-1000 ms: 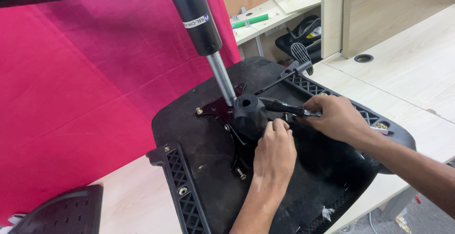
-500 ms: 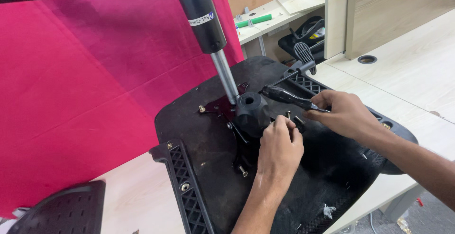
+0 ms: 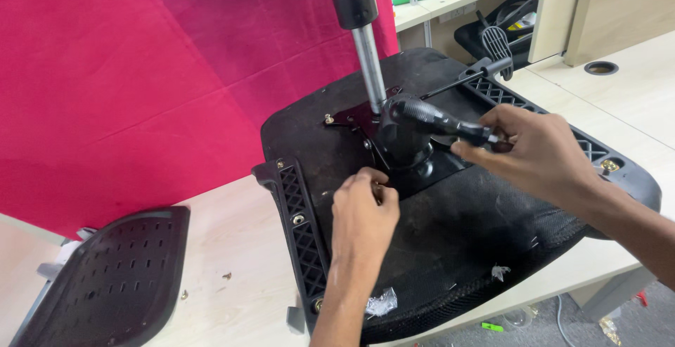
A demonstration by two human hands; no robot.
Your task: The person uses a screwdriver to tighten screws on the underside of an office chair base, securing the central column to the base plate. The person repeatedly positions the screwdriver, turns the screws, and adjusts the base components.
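Note:
An upturned black chair seat (image 3: 464,248) lies on a pale wooden table (image 3: 232,305). Its metal gas cylinder (image 3: 367,55) rises from the black tilt mechanism (image 3: 404,153) at the seat's centre. My left hand (image 3: 362,213) rests on the seat just in front of the mechanism, its fingertips pinched on something small and dark that I cannot identify. My right hand (image 3: 538,150) grips the end of a black ribbed handle (image 3: 429,118), which points at the top of the mechanism.
A black perforated chair backrest (image 3: 112,284) lies at the lower left. A pink cloth (image 3: 140,73) hangs behind the table. Loose screws (image 3: 228,275) and scraps of clear wrap (image 3: 382,303) lie near the front. A paddle lever (image 3: 496,41) sticks out at the far right.
My left hand has drawn back from the mechanism toward me, with its fingers now pinched. My right hand has lifted the black handle higher over the mechanism.

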